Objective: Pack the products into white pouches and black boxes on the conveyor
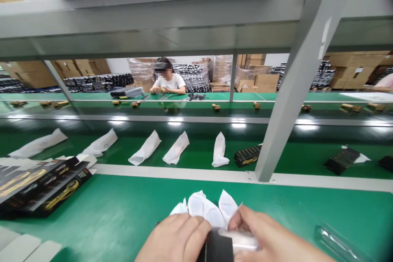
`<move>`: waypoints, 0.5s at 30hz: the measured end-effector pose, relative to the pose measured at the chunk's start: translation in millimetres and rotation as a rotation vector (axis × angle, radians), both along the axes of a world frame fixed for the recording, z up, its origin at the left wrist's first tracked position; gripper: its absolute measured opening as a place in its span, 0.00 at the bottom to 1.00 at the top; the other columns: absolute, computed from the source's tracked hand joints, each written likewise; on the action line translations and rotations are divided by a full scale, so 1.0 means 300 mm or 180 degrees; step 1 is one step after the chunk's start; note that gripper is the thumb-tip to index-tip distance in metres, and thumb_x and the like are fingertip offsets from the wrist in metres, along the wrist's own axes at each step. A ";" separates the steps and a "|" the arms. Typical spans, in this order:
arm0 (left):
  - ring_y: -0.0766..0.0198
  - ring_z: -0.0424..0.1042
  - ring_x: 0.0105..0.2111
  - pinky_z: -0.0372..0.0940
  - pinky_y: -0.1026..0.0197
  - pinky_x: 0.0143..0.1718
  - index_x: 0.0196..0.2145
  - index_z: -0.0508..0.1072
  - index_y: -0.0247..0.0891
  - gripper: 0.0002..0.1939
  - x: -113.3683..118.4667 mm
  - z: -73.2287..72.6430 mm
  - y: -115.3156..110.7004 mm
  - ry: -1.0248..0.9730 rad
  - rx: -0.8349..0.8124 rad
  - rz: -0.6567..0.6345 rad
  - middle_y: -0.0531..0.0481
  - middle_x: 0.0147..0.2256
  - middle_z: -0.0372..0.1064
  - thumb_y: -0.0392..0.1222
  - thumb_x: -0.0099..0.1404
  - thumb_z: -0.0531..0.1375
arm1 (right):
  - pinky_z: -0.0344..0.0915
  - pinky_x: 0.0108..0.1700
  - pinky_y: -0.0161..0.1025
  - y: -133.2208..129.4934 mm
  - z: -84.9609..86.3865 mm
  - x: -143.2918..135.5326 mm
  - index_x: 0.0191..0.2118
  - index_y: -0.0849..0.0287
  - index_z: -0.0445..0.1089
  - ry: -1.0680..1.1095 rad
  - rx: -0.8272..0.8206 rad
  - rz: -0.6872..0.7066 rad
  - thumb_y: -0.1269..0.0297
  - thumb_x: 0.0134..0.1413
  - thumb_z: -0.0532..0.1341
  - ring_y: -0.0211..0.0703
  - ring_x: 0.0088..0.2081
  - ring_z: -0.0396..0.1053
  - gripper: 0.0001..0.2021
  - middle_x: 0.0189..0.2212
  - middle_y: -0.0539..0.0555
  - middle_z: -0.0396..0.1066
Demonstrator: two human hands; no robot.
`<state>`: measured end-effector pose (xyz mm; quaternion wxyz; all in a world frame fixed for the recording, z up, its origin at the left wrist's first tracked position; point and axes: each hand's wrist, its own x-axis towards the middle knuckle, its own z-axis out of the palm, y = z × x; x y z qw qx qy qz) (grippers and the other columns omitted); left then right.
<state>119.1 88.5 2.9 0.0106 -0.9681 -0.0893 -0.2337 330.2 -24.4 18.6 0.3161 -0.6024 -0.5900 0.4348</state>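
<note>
At the front of the green worktop [123,200], my left hand [176,239] is wrapped around a small black box [219,247] from its left side. My right hand [260,231] is closed at the box's right side on a clear plastic piece [242,240], which lies against the box. The finger and thumb also come close to the white paper sleeves [211,212], several of which stand out just beyond both hands. What is inside the box and the sleeves cannot be seen.
Flattened printed boxes [49,184] are stacked at left. Another clear plastic piece [337,243] lies right. A conveyor [190,143] carries white sleeves and black boxes [248,155]; gold items [216,107] sit on a farther belt. A slanted metal post [294,73] stands ahead. A co-worker [168,80] sits opposite.
</note>
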 end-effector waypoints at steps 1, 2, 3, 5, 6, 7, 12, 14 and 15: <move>0.59 0.73 0.27 0.66 0.61 0.28 0.40 0.67 0.42 0.21 0.004 0.007 0.034 0.0100 -0.0247 0.0195 0.51 0.30 0.74 0.61 0.58 0.57 | 0.66 0.36 0.36 0.024 -0.003 0.032 0.46 0.57 0.66 -0.0023 0.0016 0.0022 0.58 0.50 0.62 0.44 0.37 0.71 0.17 0.39 0.53 0.72; 0.59 0.73 0.30 0.66 0.61 0.29 0.41 0.67 0.43 0.21 0.012 0.017 0.078 0.0202 -0.0504 0.0504 0.52 0.33 0.74 0.60 0.56 0.60 | 0.67 0.33 0.35 0.059 -0.009 0.065 0.51 0.56 0.62 -0.0125 0.0085 -0.0037 0.55 0.57 0.56 0.43 0.36 0.71 0.18 0.39 0.53 0.72; 0.58 0.74 0.33 0.66 0.60 0.31 0.42 0.66 0.44 0.21 0.025 0.028 0.130 0.0292 -0.0744 0.0889 0.52 0.36 0.74 0.58 0.56 0.60 | 0.67 0.32 0.34 0.107 -0.020 0.096 0.56 0.55 0.57 -0.0326 0.0217 -0.0178 0.55 0.63 0.47 0.41 0.36 0.72 0.18 0.39 0.54 0.72; 0.56 0.73 0.38 0.65 0.59 0.34 0.47 0.64 0.45 0.21 0.069 0.048 0.248 0.0396 -0.1057 0.1638 0.51 0.41 0.73 0.57 0.60 0.57 | 0.68 0.38 0.39 0.232 -0.062 0.142 0.61 0.55 0.50 -0.1083 0.0550 -0.0823 0.61 0.68 0.36 0.41 0.41 0.71 0.21 0.45 0.57 0.70; 0.54 0.73 0.38 0.65 0.58 0.35 0.47 0.63 0.44 0.21 0.100 0.053 0.309 0.0405 -0.1118 0.1916 0.49 0.42 0.72 0.57 0.61 0.55 | 0.67 0.44 0.44 0.302 -0.092 0.155 0.61 0.57 0.52 -0.1425 0.0620 -0.1098 0.61 0.68 0.39 0.44 0.46 0.69 0.20 0.48 0.59 0.67; 0.53 0.73 0.38 0.65 0.57 0.34 0.47 0.63 0.43 0.21 0.138 0.051 0.367 0.0410 -0.1125 0.2079 0.48 0.41 0.72 0.58 0.62 0.54 | 0.64 0.48 0.49 0.371 -0.125 0.163 0.60 0.58 0.54 -0.1703 0.0648 -0.1265 0.61 0.66 0.46 0.48 0.50 0.66 0.19 0.52 0.61 0.64; 0.56 0.71 0.38 0.66 0.51 0.40 0.46 0.67 0.37 0.20 0.355 -0.052 0.555 0.0622 -0.1109 0.2132 0.46 0.40 0.71 0.53 0.63 0.57 | 0.66 0.47 0.51 0.573 -0.267 0.164 0.49 0.59 0.66 -0.2516 0.0564 -0.1420 0.60 0.59 0.59 0.47 0.46 0.67 0.14 0.48 0.55 0.67; 0.59 0.71 0.39 0.66 0.49 0.42 0.46 0.68 0.35 0.17 0.423 -0.108 0.581 0.0694 -0.1281 0.2119 0.46 0.42 0.69 0.50 0.64 0.57 | 0.68 0.43 0.47 0.573 -0.286 0.175 0.47 0.60 0.67 -0.2628 0.0558 -0.1511 0.60 0.60 0.58 0.43 0.42 0.69 0.12 0.45 0.54 0.69; 0.59 0.70 0.40 0.66 0.49 0.43 0.46 0.68 0.35 0.16 0.449 -0.129 0.586 0.0692 -0.1398 0.2101 0.46 0.43 0.69 0.48 0.64 0.57 | 0.69 0.40 0.45 0.561 -0.286 0.185 0.46 0.60 0.67 -0.2648 0.0575 -0.1576 0.60 0.60 0.58 0.42 0.39 0.70 0.12 0.43 0.54 0.69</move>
